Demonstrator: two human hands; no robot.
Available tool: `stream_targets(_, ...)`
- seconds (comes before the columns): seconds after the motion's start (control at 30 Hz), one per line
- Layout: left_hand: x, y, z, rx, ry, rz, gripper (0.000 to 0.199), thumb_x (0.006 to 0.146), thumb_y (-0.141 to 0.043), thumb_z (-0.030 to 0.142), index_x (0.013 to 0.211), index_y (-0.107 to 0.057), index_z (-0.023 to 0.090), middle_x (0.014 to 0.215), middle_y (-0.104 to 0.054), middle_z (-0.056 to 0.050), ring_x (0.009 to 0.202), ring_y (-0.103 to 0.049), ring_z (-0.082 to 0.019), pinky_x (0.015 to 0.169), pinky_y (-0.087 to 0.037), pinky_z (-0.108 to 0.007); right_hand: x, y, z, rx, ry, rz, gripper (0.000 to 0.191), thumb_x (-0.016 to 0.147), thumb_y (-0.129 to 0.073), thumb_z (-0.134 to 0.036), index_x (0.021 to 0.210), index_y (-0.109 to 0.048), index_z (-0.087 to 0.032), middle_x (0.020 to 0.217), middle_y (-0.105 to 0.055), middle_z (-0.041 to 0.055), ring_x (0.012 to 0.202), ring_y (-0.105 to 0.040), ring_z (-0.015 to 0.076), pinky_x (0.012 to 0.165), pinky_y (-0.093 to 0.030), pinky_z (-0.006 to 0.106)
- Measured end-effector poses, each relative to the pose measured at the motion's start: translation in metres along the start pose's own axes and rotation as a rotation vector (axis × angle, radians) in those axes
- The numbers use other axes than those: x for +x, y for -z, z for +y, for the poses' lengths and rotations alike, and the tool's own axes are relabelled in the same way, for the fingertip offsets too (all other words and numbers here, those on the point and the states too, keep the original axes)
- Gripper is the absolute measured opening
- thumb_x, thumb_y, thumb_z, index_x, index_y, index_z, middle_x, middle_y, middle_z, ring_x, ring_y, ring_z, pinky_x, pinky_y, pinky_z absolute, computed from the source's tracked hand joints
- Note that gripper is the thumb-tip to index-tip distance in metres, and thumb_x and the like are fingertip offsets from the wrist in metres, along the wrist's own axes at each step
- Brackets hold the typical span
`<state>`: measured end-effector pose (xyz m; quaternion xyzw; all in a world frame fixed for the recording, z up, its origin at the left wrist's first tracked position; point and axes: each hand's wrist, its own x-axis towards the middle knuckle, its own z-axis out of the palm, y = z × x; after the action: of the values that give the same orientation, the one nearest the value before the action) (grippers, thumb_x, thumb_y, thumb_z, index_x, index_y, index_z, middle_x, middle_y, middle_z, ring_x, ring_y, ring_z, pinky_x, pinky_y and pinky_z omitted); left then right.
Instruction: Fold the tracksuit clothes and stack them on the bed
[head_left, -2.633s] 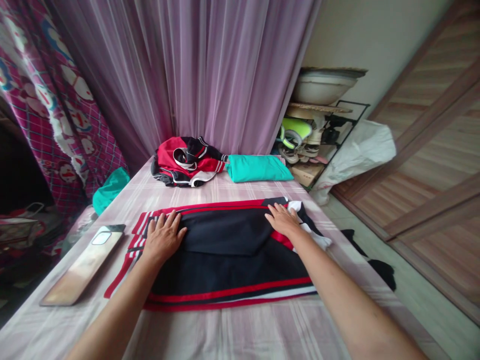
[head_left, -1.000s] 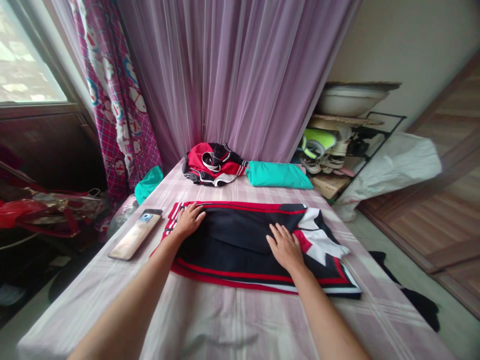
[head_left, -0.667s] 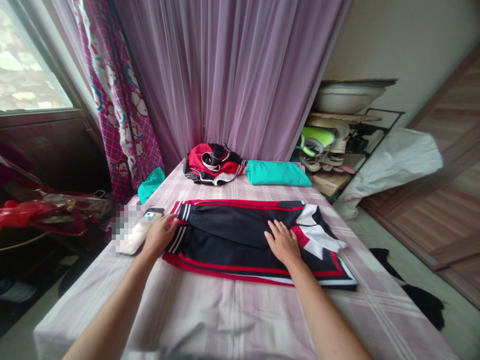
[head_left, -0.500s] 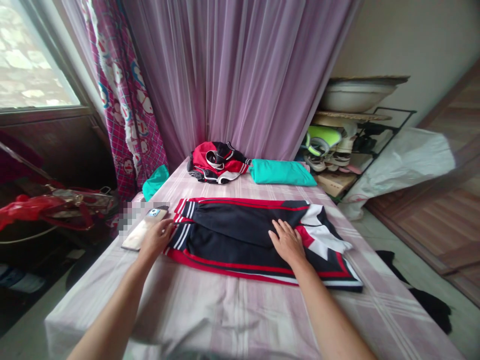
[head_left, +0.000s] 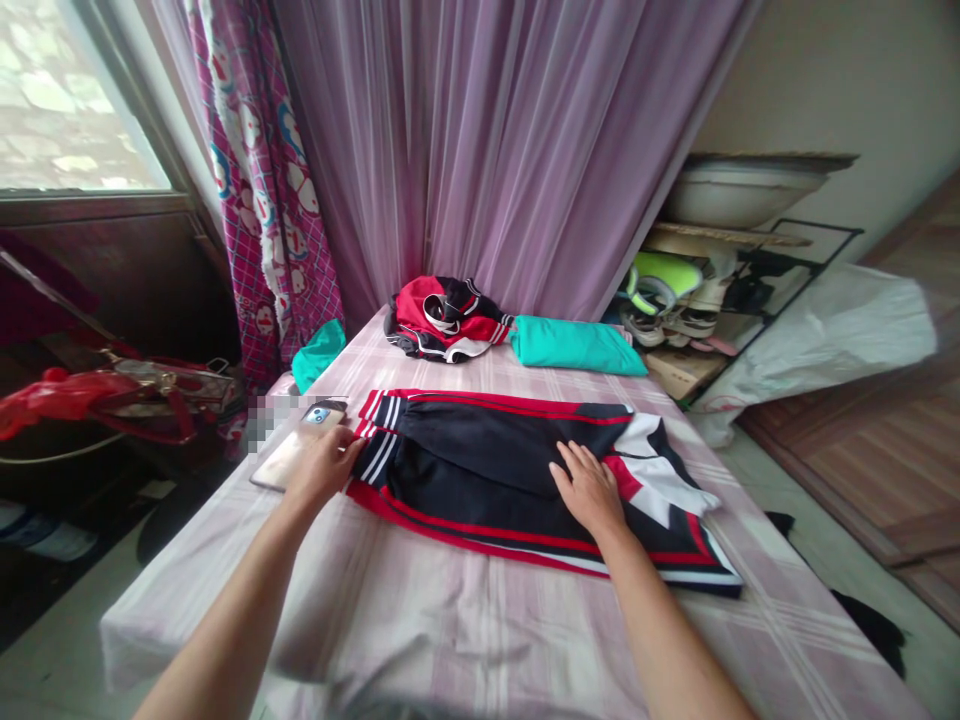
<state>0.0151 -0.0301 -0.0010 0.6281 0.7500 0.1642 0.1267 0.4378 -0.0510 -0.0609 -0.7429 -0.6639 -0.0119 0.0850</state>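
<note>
A navy, red and white track jacket (head_left: pixel 480 450) lies flat across the bed, its striped cuffs at the left end and a white and red patch at the right. My left hand (head_left: pixel 330 462) is closed at the nearer cuff, its fingertips gripping the edge. On the dark cloth toward the right, my right hand (head_left: pixel 589 487) rests flat, palm down and fingers spread. A phone (head_left: pixel 296 450) lies just beyond my left hand, which partly covers it.
At the bed's far end sit a crumpled red and black garment (head_left: pixel 442 320) and a folded turquoise cloth (head_left: pixel 577 345). Purple curtains (head_left: pixel 510 150) hang behind. A shoe rack (head_left: pixel 780 280) and a white plastic bag (head_left: pixel 862 320) stand at the right.
The view has shifted slightly, so everything sits a little further right. My left fingers have drawn in on the cuff; my right hand stays flat on the cloth.
</note>
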Motion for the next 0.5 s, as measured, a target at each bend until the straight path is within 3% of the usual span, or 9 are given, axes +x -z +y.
stream_targets(0.1,0.0,-0.006,0.003,0.016,0.006,0.076,0.03,0.093,-0.043,0.049,0.103,-0.059,0.026,0.105,-0.073,-0.005,0.094,-0.069,-0.022,0.073,-0.047,-0.028,0.0,0.001,-0.001,0.002,-0.008,-0.011,0.053,0.099,-0.032,-0.042,0.147,-0.047,-0.025,0.155,-0.043,0.0071,0.144,-0.035,0.0233,0.116,-0.028,0.048)
stream_targets(0.3,0.002,-0.019,0.0,0.181,0.033,0.022,0.036,0.096,-0.036,0.051,0.105,-0.06,0.026,0.1,-0.074,-0.008,0.092,-0.069,-0.025,0.069,-0.047,-0.031,-0.001,0.005,-0.003,0.01,-0.017,-0.027,0.053,0.099,-0.033,-0.041,0.147,-0.048,-0.023,0.155,-0.043,0.0073,0.144,-0.034,0.0234,0.116,-0.029,0.047)
stream_targets(0.5,0.004,-0.01,-0.012,0.063,0.06,-0.064,0.036,0.09,-0.047,0.053,0.1,-0.063,0.022,0.091,-0.075,-0.006,0.086,-0.071,-0.022,0.071,-0.05,-0.029,-0.001,0.004,-0.002,0.012,-0.007,-0.016,0.053,0.099,-0.034,-0.041,0.146,-0.049,-0.023,0.154,-0.045,0.0081,0.143,-0.036,0.0239,0.115,-0.03,0.047)
